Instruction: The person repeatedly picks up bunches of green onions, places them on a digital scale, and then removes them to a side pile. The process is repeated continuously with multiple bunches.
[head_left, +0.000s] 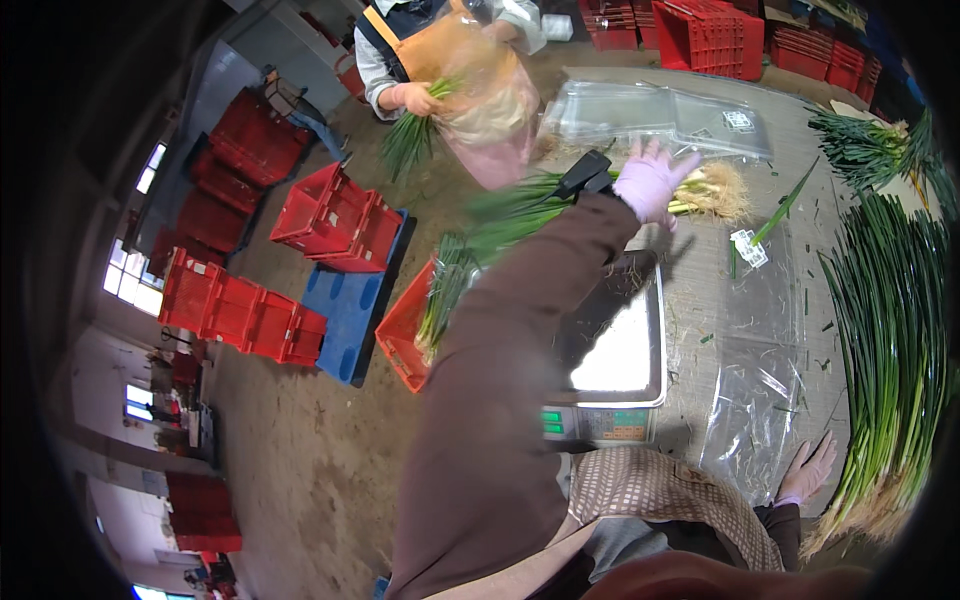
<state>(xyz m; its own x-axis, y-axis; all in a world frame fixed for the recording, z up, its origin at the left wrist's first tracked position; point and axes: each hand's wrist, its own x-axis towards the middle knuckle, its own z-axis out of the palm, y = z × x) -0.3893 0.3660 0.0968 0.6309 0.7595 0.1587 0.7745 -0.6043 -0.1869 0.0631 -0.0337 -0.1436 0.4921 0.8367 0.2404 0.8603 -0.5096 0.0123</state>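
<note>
My left hand (651, 182), in a pale pink glove, reaches far forward with fingers spread, over a bunch of green onions (686, 196) with roots at its right; whether it touches them I cannot tell. A black device sits at the wrist. My right hand (807, 470), gloved too, lies with fingers extended at the table's near right, beside a clear plastic bag (752, 420) and a large pile of green onions (885, 337). Under my left arm a digital scale (611, 360) shows partly, its metal pan glaring. More plastic bags (652, 112) lie beyond my left hand.
Across the table (690, 315) a co-worker in an orange apron (442, 52) holds green onions (411, 142). An orange-red crate (405, 337) with bagged onions stands left of the scale. Red crates (337, 217) rest on a blue pallet (337, 307). Another onion pile (862, 146) lies far right.
</note>
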